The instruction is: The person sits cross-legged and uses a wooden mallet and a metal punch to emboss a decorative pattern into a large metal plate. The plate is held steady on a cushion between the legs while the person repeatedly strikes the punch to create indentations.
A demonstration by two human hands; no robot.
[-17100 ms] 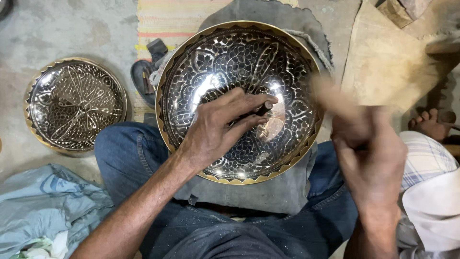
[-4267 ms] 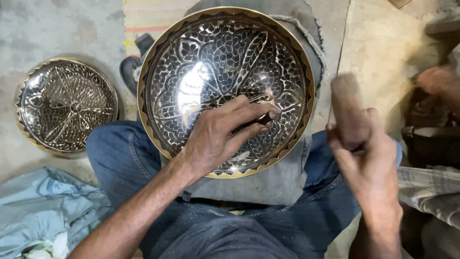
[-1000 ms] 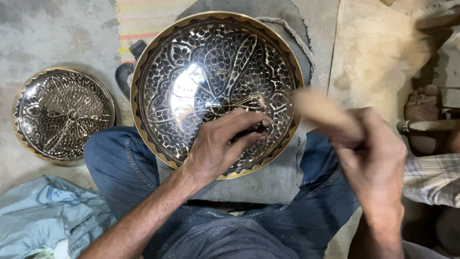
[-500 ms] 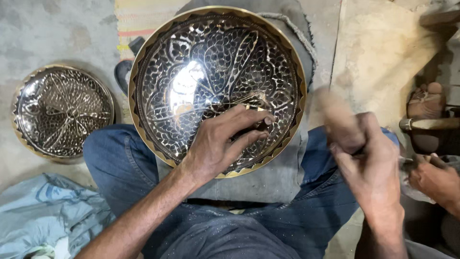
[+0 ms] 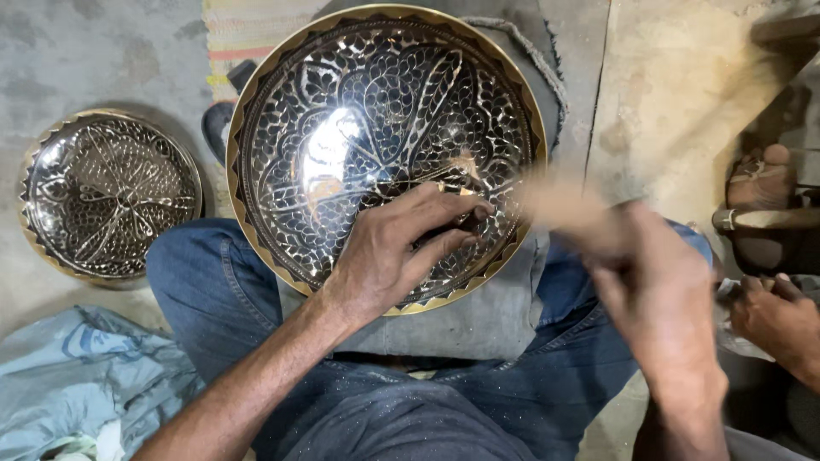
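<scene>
A large engraved metal bowl (image 5: 376, 128) with a brass rim rests on a grey pad on my lap. My left hand (image 5: 397, 252) lies inside its lower right part, fingers closed on a small chisel (image 5: 453, 224) pressed to the metal. My right hand (image 5: 658, 294) is at the right of the bowl, blurred, gripping a wooden mallet (image 5: 555, 205) whose head points towards the chisel.
A smaller engraved metal bowl (image 5: 107, 196) sits on the concrete floor at the left. Crumpled light blue cloth (image 5: 81, 380) lies at the lower left. Another person's hand (image 5: 777, 316) and foot (image 5: 764, 175) are at the right edge.
My right hand and the mallet have swung left towards the chisel, now blurred. My left hand stays on the chisel in the bowl. The other person's hand sits higher at the right.
</scene>
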